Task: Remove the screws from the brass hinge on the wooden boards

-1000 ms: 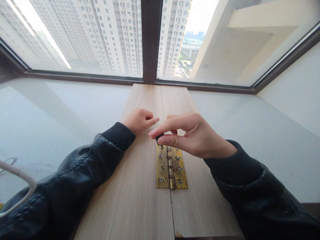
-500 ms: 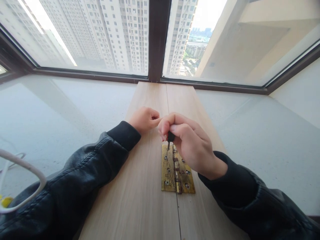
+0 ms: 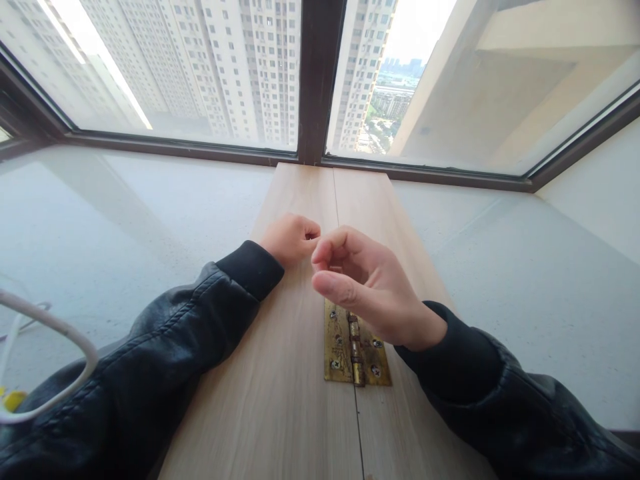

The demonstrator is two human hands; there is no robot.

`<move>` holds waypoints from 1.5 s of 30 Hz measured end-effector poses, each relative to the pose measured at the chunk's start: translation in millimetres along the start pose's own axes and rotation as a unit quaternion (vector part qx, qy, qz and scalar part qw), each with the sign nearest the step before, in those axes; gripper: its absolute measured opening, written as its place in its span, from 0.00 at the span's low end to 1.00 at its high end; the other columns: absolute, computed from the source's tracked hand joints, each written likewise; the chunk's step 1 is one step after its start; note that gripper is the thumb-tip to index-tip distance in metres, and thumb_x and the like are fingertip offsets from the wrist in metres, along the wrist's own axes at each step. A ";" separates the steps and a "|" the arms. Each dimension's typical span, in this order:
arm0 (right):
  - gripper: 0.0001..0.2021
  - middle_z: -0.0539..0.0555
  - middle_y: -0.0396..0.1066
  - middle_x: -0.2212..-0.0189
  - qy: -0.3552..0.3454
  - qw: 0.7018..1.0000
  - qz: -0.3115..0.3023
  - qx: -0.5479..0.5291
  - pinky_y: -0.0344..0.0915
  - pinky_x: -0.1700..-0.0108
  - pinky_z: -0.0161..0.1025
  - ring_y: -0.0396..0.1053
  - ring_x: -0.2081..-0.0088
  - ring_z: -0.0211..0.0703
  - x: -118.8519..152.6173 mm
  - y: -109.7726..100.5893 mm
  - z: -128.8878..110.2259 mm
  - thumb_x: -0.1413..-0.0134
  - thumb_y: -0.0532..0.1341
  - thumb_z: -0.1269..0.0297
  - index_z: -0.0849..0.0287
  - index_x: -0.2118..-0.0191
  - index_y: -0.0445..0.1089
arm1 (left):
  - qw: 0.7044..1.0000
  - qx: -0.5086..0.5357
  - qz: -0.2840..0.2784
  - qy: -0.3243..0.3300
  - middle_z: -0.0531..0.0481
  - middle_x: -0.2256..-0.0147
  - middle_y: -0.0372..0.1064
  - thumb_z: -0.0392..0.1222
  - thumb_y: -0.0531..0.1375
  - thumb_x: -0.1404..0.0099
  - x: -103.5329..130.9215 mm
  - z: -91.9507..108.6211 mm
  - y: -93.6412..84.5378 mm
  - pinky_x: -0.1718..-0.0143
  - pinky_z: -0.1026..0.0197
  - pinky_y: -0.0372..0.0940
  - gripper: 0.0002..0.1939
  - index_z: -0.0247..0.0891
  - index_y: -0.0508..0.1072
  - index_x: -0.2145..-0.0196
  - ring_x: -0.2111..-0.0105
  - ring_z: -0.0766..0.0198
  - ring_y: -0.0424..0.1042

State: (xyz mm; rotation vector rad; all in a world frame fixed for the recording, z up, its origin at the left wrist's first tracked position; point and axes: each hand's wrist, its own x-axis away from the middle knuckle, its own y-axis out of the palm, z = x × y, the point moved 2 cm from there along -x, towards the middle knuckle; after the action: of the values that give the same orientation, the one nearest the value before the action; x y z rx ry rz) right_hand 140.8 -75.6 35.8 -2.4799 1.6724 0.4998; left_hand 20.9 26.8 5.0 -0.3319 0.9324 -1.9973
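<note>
A worn brass hinge lies open across the seam of two pale wooden boards, with cross-head screws in its leaves. Over its far end hovers my right hand, fingers curled and thumb spread apart from them. No tool shows in that hand; the screwdriver is out of sight, and whether it stands behind the hand I cannot tell. My left hand rests closed on the left board, just beyond the hinge and beside my right fingertips. What its fingers hold, if anything, is hidden.
Both boards lie on a white speckled sill and reach the dark window frame. At the left, a white cable loops near my sleeve, with a yellow object beside it.
My right thumb and fingers have come apart from their pinch on the black-handled screwdriver, which no longer shows. My left hand has stayed nearly still.
</note>
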 end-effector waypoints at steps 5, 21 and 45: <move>0.09 0.49 0.65 0.74 -0.060 0.991 0.050 0.108 0.60 0.70 0.34 0.63 0.72 0.33 4.9 7.5 2.7 0.36 0.57 0.65 0.62 0.67 0.67 | 0.999 -0.043 -0.009 -0.019 0.55 0.83 0.53 0.44 0.55 0.44 0.7 3.4 -0.2 0.75 0.60 0.43 0.16 0.38 0.58 0.85 0.78 0.69 0.51; 0.05 0.48 0.63 0.77 0.035 0.995 -0.040 -0.079 0.58 0.74 0.34 0.60 0.76 0.33 -6.1 -10.8 4.4 0.45 0.58 0.67 0.61 0.70 0.64 | 0.999 -0.049 -0.010 -0.012 0.55 0.82 0.56 0.42 0.56 0.44 2.1 5.1 -0.7 0.74 0.60 0.45 0.14 0.37 0.62 0.84 0.77 0.68 0.54; 0.09 0.49 0.64 0.71 0.061 0.998 -0.032 0.006 0.61 0.69 0.36 0.65 0.71 0.36 -0.8 -11.5 1.0 0.48 0.65 0.66 0.61 0.67 0.63 | 0.999 -0.053 -0.011 -0.007 0.55 0.82 0.55 0.41 0.57 0.44 -0.4 1.5 1.2 0.74 0.61 0.44 0.14 0.36 0.61 0.84 0.76 0.69 0.54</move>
State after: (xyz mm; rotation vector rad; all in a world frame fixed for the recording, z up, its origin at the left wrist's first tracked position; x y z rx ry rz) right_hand 150.8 -70.2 34.0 -2.5941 1.6247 0.3377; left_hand 22.7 26.0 5.3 -0.4162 1.0316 -1.9670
